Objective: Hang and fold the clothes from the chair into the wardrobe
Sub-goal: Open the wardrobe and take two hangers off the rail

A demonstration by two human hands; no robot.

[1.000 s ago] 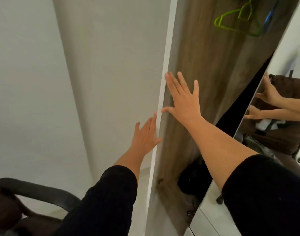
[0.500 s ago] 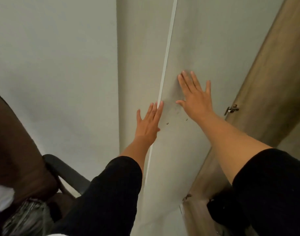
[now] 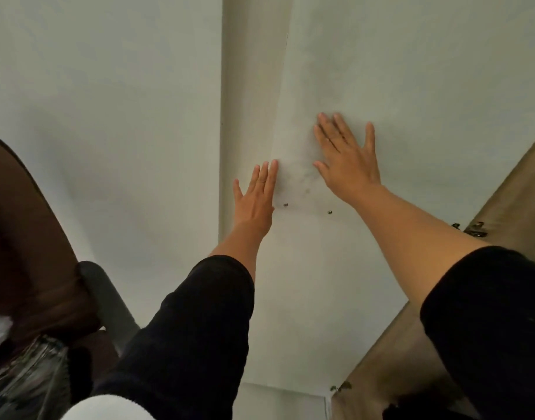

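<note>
White wardrobe door [image 3: 381, 268] was pressed by both flat hands, left hand [image 3: 254, 201] and right hand [image 3: 348, 162], fingers straight and holding nothing; clothes [image 3: 23, 383] lay on the chair [image 3: 32, 237], so nothing seemed hung yet.

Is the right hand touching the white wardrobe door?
Touching. The head view shows the right hand laid flat, fingers spread, on the white wardrobe door, with no gap visible under the palm or fingers.

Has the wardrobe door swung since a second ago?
Yes. The white wardrobe door under the right hand has swung wider open, leftward toward the wall, hiding the interior.
</note>
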